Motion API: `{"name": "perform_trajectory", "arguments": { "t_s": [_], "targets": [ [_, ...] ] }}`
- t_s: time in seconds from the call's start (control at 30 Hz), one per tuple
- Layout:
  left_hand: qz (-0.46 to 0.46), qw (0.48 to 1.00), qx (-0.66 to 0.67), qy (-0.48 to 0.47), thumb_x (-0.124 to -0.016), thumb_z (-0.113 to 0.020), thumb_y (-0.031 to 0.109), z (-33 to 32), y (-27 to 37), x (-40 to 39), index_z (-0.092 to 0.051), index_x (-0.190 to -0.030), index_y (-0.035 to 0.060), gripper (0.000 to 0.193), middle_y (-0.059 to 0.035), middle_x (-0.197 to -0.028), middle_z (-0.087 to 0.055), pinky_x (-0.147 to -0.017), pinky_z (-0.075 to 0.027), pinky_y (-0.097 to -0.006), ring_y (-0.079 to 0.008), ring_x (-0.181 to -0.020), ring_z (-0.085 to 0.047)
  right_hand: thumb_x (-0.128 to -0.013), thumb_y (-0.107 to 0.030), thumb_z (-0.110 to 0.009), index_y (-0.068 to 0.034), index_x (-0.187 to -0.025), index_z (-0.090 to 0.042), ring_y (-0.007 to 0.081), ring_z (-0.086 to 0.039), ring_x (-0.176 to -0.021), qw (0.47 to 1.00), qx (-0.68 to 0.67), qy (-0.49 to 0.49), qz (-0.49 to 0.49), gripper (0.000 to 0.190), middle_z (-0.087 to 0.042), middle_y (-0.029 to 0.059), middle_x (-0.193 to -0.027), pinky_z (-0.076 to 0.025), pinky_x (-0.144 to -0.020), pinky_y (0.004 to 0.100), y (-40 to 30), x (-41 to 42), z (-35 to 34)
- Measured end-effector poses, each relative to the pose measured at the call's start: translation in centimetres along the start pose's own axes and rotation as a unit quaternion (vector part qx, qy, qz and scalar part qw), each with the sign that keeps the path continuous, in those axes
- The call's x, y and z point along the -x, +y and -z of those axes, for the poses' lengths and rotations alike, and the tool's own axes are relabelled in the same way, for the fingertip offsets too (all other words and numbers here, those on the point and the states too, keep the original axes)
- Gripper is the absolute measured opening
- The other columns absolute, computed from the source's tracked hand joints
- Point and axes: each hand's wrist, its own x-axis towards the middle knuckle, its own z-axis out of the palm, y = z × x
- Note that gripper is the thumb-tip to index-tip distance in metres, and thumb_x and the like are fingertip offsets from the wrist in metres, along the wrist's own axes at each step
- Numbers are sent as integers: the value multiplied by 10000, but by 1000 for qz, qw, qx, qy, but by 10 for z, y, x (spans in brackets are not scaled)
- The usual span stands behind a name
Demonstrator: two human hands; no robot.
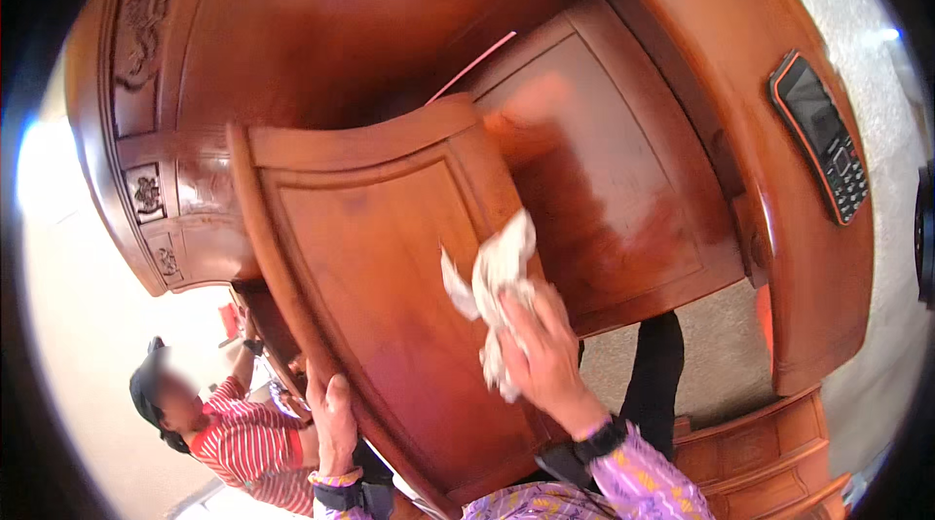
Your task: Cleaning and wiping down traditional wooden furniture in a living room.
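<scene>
A framed panel of polished reddish-brown wood [380,264] stands tilted before me, curved along its top edge. My left hand [332,414] grips its left edge, thumb up, fingers partly hidden behind the wood. In my right hand [540,359] is a crumpled white cloth [504,272], held against the panel's right side. Behind the panel lies a glossy wooden seat [606,133] with an inset board and a blurred reddish reflection.
A keypad mobile phone [822,136] lies on the broad wooden armrest [789,264]. Carved wooden backrest [146,23] rises at left. A person in a striped shirt [256,440] works at lower left. Stepped wooden pieces [760,447] stand at lower right. A thin pink strip [471,69] shows behind the panel.
</scene>
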Motion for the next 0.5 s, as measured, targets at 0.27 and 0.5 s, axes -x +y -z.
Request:
{"name": "perform_trajectory", "arguments": {
  "t_s": [0.27, 0.5],
  "targets": [
    [104, 994, 12, 15, -878, -474, 421, 35, -25, -11, -414, -1185, 76, 466, -2, -947, -487, -709, -437, -284, -130, -818, -503, -764, -96, -623, -66, -1116, -603, 376, -482, -1147, 973, -224, -17, -58, 354, -525, 169, -1196, -387, -970, 472, 14, 31, 2],
    [117, 992, -45, -1, -865, -604, 357, -1, 6, -10, -337, -1331, 63, 612, -71, -1210, -477, -888, -429, -330, -199, -1053, -504, -760, -24, -601, -51, -1117, -602, 355, -563, -1034, 946, -299, 8, -127, 358, -564, 176, -1123, -454, -899, 402, 24, 27, 5]
  ]
}}
